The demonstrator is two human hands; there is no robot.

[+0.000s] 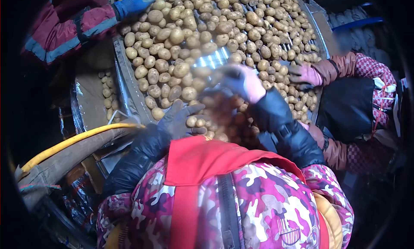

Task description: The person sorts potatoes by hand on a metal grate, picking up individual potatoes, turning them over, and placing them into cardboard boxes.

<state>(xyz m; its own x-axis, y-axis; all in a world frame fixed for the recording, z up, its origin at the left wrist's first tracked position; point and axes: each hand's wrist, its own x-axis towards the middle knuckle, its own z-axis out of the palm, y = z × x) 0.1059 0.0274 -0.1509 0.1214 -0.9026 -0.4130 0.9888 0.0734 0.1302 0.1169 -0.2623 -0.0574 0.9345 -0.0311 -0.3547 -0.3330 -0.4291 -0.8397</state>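
Note:
Many potatoes (181, 70) lie on a conveyor of metal rollers (213, 58), which shows through in gaps. My left hand (179, 116), in a dark grey glove, rests at the near left edge of the potatoes. Its fingers are spread, with a few potatoes beside the thumb and nothing seen in its grasp. Over the middle of the conveyor is my right hand (243, 81), in a pink and grey glove. Its fingers point left and are smeared by motion, so I cannot see whether they hold a potato.
At the right, a co-worker's gloved hand (305, 74) touches the potatoes. Another person's blue glove (136, 3) reaches in from the upper left. A metal side wall (129, 85) borders the conveyor. A yellow hose-like edge (73, 141) curves at the left, near more potatoes in a side channel.

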